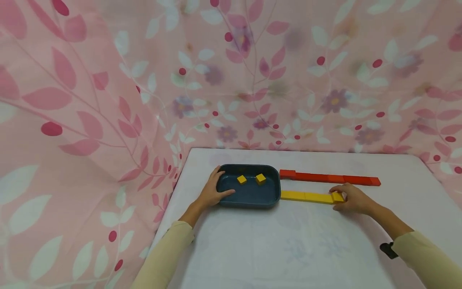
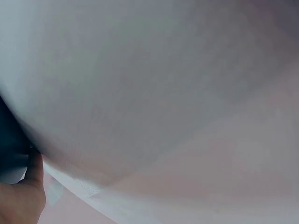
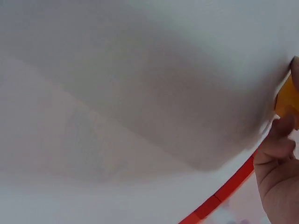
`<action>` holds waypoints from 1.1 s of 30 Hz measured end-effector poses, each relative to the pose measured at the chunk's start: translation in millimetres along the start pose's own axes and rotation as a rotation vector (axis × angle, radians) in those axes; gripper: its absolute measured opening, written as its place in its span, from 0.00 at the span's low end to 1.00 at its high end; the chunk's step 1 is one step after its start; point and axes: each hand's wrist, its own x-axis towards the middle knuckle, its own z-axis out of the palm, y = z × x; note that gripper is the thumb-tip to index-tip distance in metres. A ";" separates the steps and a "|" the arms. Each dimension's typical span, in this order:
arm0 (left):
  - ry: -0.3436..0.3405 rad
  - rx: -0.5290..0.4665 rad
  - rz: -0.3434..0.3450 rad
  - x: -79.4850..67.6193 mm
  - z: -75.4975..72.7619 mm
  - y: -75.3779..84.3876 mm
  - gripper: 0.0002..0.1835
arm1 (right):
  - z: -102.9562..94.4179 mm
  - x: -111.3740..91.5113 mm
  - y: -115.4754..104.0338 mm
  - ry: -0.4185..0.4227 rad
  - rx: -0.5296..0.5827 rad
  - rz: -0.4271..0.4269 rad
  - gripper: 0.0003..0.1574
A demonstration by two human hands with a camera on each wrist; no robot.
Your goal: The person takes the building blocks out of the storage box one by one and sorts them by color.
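A dark blue rectangular dish (image 1: pixel 248 205) stands on the white table, with two yellow blocks (image 1: pixel 260 179) inside. My left hand (image 1: pixel 212 193) grips its left end, the thumb reaching over the rim and the fingers at the far left corner. From the dish's right side runs a row of yellow blocks (image 1: pixel 304 196). At the right end of that row, my right hand (image 1: pixel 353 199) pinches a yellow block (image 1: pixel 337 197) between thumb and fingers. In the right wrist view part of this yellow block (image 3: pixel 286 99) shows at the edge, partly covered by fingers.
Behind the yellow row lies a row of red blocks (image 1: pixel 325 178), its left end close to the dish. White cloth covers the table (image 1: pixel 274 249). Pink floral fabric (image 1: pixel 252 80) hangs behind it and along the left side.
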 end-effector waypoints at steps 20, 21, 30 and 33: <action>0.000 -0.016 -0.008 -1.8 0.1 0.2 0.53 | -20.9 1.5 -38.6 0.108 -0.038 -0.051 0.47; 0.003 -0.019 -0.007 -1.9 -0.2 0.1 0.53 | -19.8 5.1 -43.9 0.121 -0.035 -0.070 0.46; 0.016 -0.021 0.000 -1.6 -1.4 1.8 0.51 | -6.5 50.7 -117.1 0.164 0.101 -0.238 0.40; 0.007 -0.021 -0.006 -3.1 -0.2 2.1 0.52 | 4.2 64.0 -139.1 0.158 0.158 -0.247 0.40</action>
